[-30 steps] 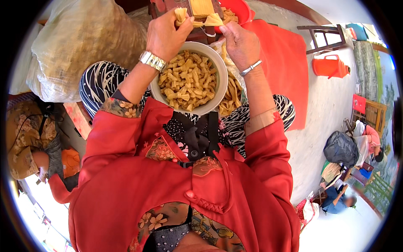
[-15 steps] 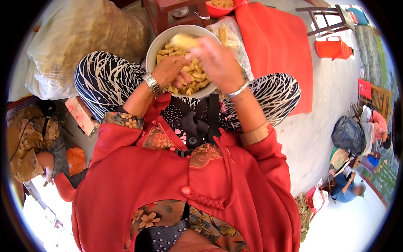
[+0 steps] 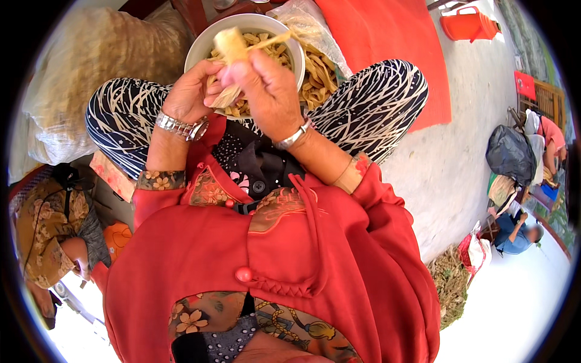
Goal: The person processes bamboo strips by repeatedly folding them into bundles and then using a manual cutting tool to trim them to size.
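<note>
Nearest, a red jacket [image 3: 272, 266] over a flowered blouse, sleeves pushed up the forearms. Beyond it, black-and-white patterned trousers [image 3: 369, 103] on bent knees, spread to either side. Between the knees, both hands raised together over a white bowl [image 3: 200, 48]. Left hand [image 3: 187, 97], with a metal wristwatch [image 3: 181, 127], curled under a pale yellowish husk-like piece [image 3: 230, 66], fingers closed on its lower end. Right hand [image 3: 269, 91], with a silver bracelet [image 3: 293, 136], closed over the same piece from the right, knuckles up, thumb pressed to it. Piece held upright just above the bowl's near rim, its top end sticking up past the fingers. Inside the bowl, a heap of tan strips [image 3: 272, 51]; more of the same spilled just right of it on a clear plastic bag [image 3: 315, 36], possibly a second pile, hard to tell at the rim. Left, a big stuffed sack [image 3: 85, 85]. Right, a red cloth [image 3: 387, 42] on the pale ground, farther off an orange plastic can [image 3: 469, 24]. Far right, another person seated beside a dark bag [image 3: 511, 154].
</note>
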`<state>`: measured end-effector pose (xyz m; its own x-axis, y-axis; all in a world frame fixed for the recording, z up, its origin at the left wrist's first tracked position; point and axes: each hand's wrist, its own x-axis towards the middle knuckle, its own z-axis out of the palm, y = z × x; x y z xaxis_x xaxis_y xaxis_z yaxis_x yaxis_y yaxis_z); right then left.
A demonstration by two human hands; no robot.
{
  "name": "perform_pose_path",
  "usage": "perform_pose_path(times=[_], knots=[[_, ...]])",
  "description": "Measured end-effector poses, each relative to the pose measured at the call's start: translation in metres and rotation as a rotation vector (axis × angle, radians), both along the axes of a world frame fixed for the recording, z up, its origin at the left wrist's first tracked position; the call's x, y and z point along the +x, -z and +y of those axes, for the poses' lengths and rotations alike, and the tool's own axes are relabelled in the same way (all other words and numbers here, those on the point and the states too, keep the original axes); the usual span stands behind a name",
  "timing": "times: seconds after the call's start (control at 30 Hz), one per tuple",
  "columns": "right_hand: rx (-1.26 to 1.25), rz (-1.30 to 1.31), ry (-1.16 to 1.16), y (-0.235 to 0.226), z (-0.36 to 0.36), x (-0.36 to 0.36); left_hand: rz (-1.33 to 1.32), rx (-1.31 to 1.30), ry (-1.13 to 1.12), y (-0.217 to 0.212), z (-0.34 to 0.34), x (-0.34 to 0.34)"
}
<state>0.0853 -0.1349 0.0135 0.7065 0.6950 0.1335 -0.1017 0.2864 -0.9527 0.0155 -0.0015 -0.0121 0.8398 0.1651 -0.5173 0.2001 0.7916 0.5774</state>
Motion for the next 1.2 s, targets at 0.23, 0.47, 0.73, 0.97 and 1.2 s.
perform_pose_path(times=[0.23, 0.47, 0.73, 0.97, 1.2], knots=[[-0.137, -0.294, 0.116, 0.023, 0.013, 0.014, -0.162, 0.310, 0.301, -0.037, 0.007, -0.012], [-0.236, -0.229, -0.211, 0.020, 0.002, 0.030, -0.378, 1.831, 0.017, -0.067, -0.018, -0.010], [-0.406, -0.520, -0.332, 0.024, -0.014, 0.028, -0.084, 0.939, 0.100, -0.029, -0.007, -0.022], [-0.330, -0.455, -0.279, 0.043, -0.020, 0.021, -0.065, 0.611, 0.128, -0.007, -0.004, -0.025], [-0.269, -0.020, -0.443, 0.018, -0.033, 0.032, -0.247, 0.267, 0.059, -0.021, -0.026, -0.029]])
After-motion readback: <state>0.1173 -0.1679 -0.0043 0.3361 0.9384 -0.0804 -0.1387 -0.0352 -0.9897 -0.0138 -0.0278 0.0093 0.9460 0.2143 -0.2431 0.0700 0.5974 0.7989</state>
